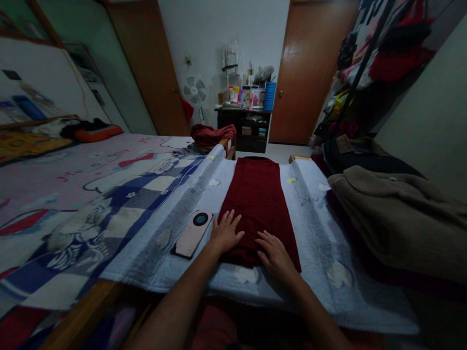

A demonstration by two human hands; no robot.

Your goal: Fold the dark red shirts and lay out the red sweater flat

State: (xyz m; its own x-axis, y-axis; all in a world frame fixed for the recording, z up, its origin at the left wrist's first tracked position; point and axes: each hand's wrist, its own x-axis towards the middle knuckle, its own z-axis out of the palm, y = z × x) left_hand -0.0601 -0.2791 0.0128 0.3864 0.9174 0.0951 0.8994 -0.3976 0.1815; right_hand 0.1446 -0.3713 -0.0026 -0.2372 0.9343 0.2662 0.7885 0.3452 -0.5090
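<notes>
A dark red folded garment (255, 194) lies flat in a long strip on a pale blue cloth (310, 223). Its exact kind I cannot tell. On its left edge, near the close end, my left hand (226, 232) rests with fingers spread. My right hand (276, 253) lies on the garment's near right part, fingers stretched out and slightly apart. Neither hand grips the fabric. Just left of my left hand, a pink phone (192, 234) with a round dark camera ring lies face down on the blue cloth.
A bed with a patterned sheet (109, 189) stretches along the left. Folded brown clothing (397, 218) is piled at the right. A bundled red cloth (212, 135) sits beyond the blue cloth. Farther back stand a fan (194, 91) and a dark cabinet (242, 129).
</notes>
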